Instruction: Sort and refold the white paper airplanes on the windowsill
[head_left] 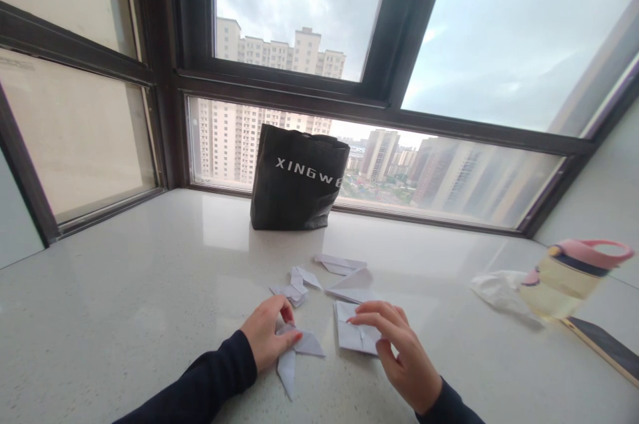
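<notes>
My left hand (268, 334) is closed on a white folded paper piece (309, 344) with pointed ends, its thumb across the top; the fingertips are partly hidden. To its right, my right hand (399, 351) hovers over or rests on a square of folded paper (355, 339), fingers apart and index fingertip at its middle. Whether that fingertip presses down, I cannot tell. Just beyond my left hand lies a zigzag-folded paper (298, 285). Behind the square are a triangular folded paper (353, 285) and a flat folded strip (341, 264).
A black bag (299, 191) with white lettering stands at the back against the window. At the right are a bottle (566, 281) with a pink lid, a crumpled tissue (502, 291) and a dark phone-like object (606, 344). Everything sits on a pale speckled sill (150, 291).
</notes>
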A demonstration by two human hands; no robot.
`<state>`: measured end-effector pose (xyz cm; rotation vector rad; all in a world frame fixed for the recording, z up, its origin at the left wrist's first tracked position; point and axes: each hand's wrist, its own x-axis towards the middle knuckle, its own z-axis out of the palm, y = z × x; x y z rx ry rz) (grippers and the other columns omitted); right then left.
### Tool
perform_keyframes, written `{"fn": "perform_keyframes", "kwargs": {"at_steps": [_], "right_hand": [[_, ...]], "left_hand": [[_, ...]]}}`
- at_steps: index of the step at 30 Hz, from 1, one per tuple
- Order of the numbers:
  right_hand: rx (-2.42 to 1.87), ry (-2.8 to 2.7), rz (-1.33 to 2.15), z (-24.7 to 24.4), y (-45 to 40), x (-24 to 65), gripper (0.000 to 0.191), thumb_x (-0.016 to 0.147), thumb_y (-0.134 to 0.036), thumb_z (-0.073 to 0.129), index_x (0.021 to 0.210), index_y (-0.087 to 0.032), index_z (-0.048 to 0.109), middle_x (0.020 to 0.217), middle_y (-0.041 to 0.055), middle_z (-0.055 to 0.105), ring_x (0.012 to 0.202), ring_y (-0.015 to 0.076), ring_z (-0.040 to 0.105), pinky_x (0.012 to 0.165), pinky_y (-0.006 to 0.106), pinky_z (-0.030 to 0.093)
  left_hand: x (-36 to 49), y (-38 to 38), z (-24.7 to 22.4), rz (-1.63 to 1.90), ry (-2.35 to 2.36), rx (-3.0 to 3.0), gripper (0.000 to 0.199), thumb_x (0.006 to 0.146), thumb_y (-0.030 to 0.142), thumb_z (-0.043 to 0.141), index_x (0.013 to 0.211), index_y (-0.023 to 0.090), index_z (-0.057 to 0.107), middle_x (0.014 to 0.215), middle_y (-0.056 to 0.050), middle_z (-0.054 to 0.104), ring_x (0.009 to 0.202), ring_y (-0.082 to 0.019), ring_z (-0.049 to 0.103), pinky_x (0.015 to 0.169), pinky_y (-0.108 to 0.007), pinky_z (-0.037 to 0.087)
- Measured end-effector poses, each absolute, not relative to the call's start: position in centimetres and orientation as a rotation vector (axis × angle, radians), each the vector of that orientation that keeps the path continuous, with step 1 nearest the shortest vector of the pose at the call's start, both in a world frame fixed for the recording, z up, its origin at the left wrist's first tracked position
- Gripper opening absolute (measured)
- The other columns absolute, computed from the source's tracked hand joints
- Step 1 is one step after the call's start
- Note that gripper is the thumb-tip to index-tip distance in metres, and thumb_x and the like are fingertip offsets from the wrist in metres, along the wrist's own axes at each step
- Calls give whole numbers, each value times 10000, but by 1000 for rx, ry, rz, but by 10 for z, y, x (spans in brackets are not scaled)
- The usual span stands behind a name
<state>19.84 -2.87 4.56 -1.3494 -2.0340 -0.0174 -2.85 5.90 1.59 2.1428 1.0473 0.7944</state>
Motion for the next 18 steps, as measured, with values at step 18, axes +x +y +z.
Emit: {"fn": "perform_keyframes", "kwargs": {"at_steps": [18], "right_hand": [[-1258,-1506,1008,42,-29,173,334,705,-476,593,787,-177,469,591,4,586,512,104,529,476,215,419]], "left_hand": [[-8,23,24,747,543,1362,446,662,550,597,791,150,448,553,-5,562,530,-159,593,490,-253,452]]}}
